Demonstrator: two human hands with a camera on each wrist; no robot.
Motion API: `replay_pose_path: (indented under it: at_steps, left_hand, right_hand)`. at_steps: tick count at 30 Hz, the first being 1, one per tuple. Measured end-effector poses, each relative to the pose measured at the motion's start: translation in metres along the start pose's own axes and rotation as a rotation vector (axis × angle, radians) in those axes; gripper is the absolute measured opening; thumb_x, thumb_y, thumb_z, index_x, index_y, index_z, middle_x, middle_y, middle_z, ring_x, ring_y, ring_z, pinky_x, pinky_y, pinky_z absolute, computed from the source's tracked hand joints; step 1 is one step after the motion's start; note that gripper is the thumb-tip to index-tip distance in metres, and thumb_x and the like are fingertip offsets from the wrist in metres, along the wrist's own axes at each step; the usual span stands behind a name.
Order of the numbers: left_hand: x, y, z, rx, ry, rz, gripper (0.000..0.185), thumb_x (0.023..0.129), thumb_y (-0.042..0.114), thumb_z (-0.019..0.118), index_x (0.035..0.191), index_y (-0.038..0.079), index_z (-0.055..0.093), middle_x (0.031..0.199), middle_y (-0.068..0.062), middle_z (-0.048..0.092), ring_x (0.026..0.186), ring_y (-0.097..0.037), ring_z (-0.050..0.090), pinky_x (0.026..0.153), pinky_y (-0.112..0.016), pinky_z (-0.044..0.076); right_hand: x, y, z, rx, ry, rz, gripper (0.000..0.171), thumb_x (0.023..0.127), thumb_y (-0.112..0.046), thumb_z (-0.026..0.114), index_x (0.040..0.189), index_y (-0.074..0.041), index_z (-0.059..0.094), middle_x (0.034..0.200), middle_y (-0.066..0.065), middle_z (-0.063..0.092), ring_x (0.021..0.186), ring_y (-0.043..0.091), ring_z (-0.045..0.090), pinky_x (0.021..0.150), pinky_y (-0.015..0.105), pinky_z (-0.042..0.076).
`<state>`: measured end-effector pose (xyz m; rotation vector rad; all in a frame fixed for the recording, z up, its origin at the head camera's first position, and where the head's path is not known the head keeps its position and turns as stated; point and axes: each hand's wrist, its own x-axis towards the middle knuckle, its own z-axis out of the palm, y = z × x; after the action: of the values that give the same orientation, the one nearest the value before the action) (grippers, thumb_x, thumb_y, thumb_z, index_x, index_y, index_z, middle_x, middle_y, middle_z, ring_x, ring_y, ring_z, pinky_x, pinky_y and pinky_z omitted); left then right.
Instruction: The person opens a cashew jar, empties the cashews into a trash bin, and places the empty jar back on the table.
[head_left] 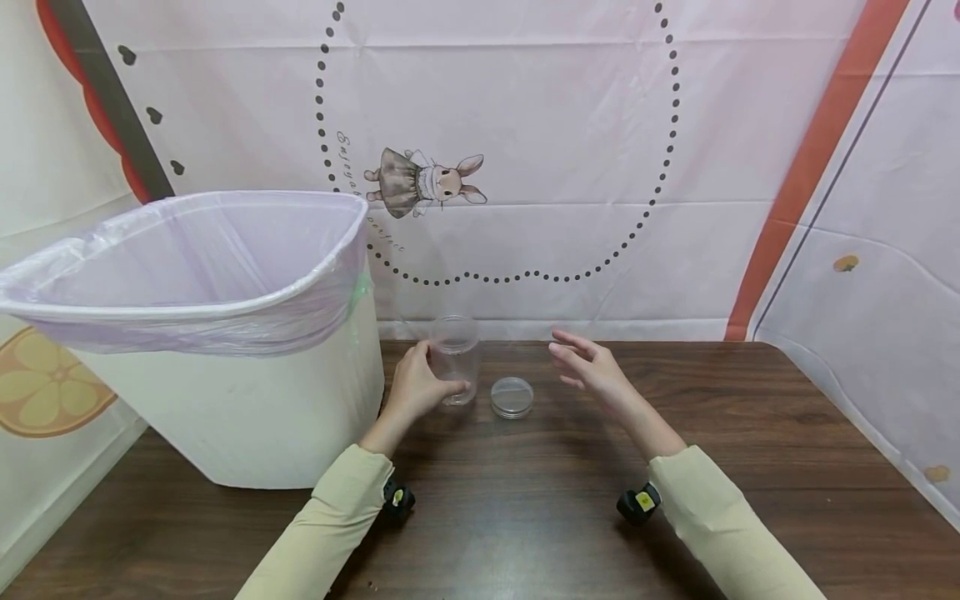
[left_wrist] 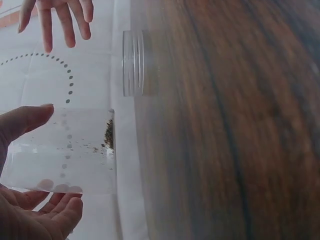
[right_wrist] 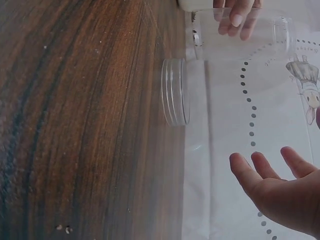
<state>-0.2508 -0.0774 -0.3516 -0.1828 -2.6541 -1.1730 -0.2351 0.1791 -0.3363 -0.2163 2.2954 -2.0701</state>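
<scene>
A clear plastic jar [head_left: 457, 367] stands upright near the far side of the table, its mouth uncovered. Dark crumbs [left_wrist: 109, 134] lie at its bottom, with a few specks on the wall. My left hand [head_left: 423, 383] grips the jar from the left, thumb on one side and fingers around the other. Whether the base touches the table cannot be told. To the jar's right, a round clear lid [head_left: 512, 397] lies flat on the wood. My right hand [head_left: 596, 375] hovers right of the lid, fingers spread and relaxed, touching nothing; in the right wrist view its fingers [right_wrist: 245, 172] are apart.
A large white bin [head_left: 300, 408] with a pale purple liner [head_left: 300, 325] stands on the table, close to my left hand. Behind the dark wooden table [head_left: 517, 517] hangs a printed cloth [head_left: 562, 167]. Small crumbs [right_wrist: 64, 228] dot the wood in the right wrist view.
</scene>
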Motion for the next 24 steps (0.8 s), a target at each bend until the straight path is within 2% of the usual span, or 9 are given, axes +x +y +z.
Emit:
replay_pose_path:
  at_steps: [9, 24]
  left_hand:
    - [0.0017, -0.0064, 0.001, 0.054, -0.021, -0.044, 0.074, 0.058, 0.025, 0.084, 0.118, -0.001, 0.05, 0.115, -0.019, 0.054, 0.107, -0.036, 0.05, 0.09, -0.044, 0.041]
    - [0.0014, -0.006, 0.0032, 0.121, -0.05, -0.061, 0.069, 0.059, 0.023, 0.083, 0.113, -0.004, 0.051, 0.108, -0.021, 0.058, 0.103, -0.036, 0.053, 0.088, -0.043, 0.043]
  right_hand:
    - [0.0003, 0.0053, 0.0009, 0.025, 0.004, 0.011, 0.052, 0.092, -0.019, 0.051, 0.137, 0.001, 0.035, 0.134, 0.026, 0.04, 0.121, 0.037, 0.042, 0.097, 0.05, 0.036]
    - [0.0008, 0.0084, 0.002, 0.01, -0.02, 0.013, 0.054, 0.092, -0.02, 0.05, 0.137, 0.004, 0.032, 0.135, 0.028, 0.039, 0.124, 0.041, 0.037, 0.098, 0.05, 0.035]
